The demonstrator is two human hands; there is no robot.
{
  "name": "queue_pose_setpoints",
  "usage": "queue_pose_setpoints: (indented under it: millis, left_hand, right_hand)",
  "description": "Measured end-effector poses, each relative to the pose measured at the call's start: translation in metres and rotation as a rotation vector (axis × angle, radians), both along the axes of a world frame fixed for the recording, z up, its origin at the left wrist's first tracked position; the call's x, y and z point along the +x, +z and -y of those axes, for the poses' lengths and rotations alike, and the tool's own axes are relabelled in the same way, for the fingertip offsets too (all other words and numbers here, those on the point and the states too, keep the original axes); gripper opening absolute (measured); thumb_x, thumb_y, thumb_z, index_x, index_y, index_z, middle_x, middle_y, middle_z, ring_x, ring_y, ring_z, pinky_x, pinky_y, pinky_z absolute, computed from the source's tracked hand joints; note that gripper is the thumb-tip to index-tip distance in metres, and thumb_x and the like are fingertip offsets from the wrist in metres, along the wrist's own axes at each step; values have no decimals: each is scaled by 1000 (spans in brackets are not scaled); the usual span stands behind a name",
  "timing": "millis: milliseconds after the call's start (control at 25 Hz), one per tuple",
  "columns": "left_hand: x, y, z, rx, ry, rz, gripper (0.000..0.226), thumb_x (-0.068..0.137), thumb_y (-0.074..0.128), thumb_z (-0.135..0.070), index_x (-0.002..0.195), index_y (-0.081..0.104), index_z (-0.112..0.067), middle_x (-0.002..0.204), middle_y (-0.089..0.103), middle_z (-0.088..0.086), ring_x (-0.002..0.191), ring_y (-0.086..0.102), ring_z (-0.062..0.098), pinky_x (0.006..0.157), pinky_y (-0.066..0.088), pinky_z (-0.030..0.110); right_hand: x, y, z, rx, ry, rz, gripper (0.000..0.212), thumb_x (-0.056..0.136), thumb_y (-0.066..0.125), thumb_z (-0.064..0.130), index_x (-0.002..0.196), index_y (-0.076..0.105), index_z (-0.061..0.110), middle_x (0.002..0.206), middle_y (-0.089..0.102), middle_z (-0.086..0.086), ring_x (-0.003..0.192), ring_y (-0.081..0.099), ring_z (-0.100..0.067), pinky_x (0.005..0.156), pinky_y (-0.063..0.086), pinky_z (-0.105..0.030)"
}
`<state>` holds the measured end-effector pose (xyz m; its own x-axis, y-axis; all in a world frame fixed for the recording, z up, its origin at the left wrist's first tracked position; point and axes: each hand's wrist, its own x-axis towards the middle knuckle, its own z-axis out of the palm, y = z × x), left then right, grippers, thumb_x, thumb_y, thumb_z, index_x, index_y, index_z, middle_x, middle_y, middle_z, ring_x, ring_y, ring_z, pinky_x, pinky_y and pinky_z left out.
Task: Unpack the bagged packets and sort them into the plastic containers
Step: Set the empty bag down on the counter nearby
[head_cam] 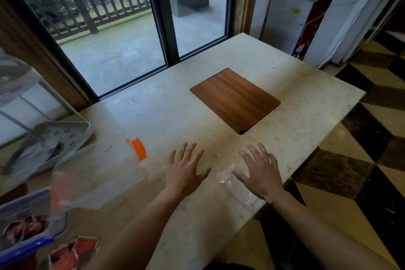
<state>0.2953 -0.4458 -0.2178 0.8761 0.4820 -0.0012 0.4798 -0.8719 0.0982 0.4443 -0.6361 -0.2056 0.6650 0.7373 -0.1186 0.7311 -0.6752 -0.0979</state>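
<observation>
Both of my hands lie flat on the pale stone table (295, 85), fingers spread. My left hand (185, 170) holds nothing. My right hand (262, 173) rests on a flattened clear plastic bag (232, 184) near the table's front edge. To the left a clear container with orange clips (98, 173) lies tilted on its side. At the lower left a blue-rimmed container (26, 223) holds red packets, and more red packets (73, 252) lie loose in front of it.
A wooden board (235, 99) is set into the table's middle. A white patterned tray (54, 140) with grey contents sits at the far left. A glass door stands behind the table, a water dispenser (293, 19) at the back right, checkered floor to the right.
</observation>
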Motion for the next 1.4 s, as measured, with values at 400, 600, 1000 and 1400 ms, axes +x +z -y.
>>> queue_pose_setpoints:
  millis: [400,600,1000,1400]
  left_hand:
    - [-132,41,-58,103,233,69,78,85,18,-78,149,26,-35,162,18,-1,150,6,23,118,10,53]
    - [-225,41,-78,44,412,93,82,80,8,-81,150,17,-38,163,7,-5,150,-4,20,120,1,52]
    - [-377,43,-98,74,695,203,73,87,27,-74,145,33,-30,155,33,-1,145,23,21,118,10,46]
    - [-434,34,-142,41,775,152,71,88,34,-71,147,23,-33,158,25,-4,147,18,18,119,17,51]
  right_hand:
    - [-75,32,-114,110,311,62,78,82,31,77,148,25,36,161,17,-4,148,3,-34,113,19,-59]
    - [-150,36,-173,140,470,42,81,79,19,79,149,23,36,162,12,-2,149,-2,-32,115,12,-57]
    - [-282,44,-248,150,690,-25,75,83,24,77,148,19,40,163,6,1,149,-8,-27,119,5,-55]
    - [-334,41,-302,177,722,-64,72,86,37,71,147,23,37,162,15,0,149,1,-28,119,10,-55]
